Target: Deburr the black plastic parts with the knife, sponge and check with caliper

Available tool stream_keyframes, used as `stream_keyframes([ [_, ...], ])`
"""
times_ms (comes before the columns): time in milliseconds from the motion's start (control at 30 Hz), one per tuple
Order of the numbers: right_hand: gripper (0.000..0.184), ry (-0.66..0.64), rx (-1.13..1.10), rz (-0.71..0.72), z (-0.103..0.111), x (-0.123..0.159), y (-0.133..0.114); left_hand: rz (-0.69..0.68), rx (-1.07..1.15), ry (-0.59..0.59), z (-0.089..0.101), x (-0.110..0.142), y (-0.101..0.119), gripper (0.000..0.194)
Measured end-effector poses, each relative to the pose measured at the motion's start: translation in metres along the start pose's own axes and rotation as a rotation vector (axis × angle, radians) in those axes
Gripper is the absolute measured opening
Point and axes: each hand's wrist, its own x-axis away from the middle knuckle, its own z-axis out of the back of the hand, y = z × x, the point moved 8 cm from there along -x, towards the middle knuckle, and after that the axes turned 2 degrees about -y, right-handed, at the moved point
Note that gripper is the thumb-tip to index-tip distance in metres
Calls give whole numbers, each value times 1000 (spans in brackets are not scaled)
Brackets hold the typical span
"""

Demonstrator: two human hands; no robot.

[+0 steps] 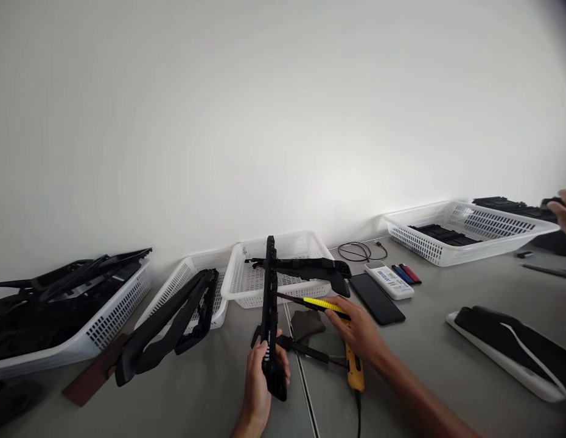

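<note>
My left hand [260, 371] is wrapped round the lower end of a long black plastic part [269, 292], which stands nearly upright in front of me. My right hand [358, 328] grips a slim tool with a yellow ribbed handle [320, 304]. Its thin dark tip reaches the right edge of the part; whether it touches cannot be made out. Under my right hand lies a yellow corded tool [355, 370], its cable running toward me. A dark grey cloth-like piece [307, 323] and a black strip-like object [310, 351] lie between my hands.
White baskets with black plastic parts stand at the left [104, 322], centre-left [173, 277], centre [232, 286] and right [440, 252]. A black phone [377, 298], a white labelled device [389, 280] and a cable [356, 250] lie beyond my right hand. Another person's hand [565, 213] shows at the right edge.
</note>
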Motion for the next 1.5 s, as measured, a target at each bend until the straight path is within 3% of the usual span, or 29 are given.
stream_keyframes([
  [400, 33, -102, 59, 5, -3, 6, -13, 21, 49, -33, -7, 4, 4, 79],
  [700, 33, -119, 30, 1, -16, 12, -18, 0, 102, -110, -14, 11, 10, 69],
  [833, 34, -197, 16, -29, -23, 16, -19, 1, 156, -93, -12, 11, 8, 74],
  [1067, 34, -200, -78, -55, -27, 16, -21, -13, 144, -114, -13, 13, 9, 87],
  [1200, 33, -191, -66, -65, -27, 16, -20, -15, 73, -79, -8, 11, 3, 89],
  [1367, 30, -149, -20, -75, -24, 18, -23, -31, -17, 13, 7, 6, -5, 68],
  [1500, 24, -180, -27, -97, -26, 19, -26, -85, 10, 48, 13, 5, 0, 73],
])
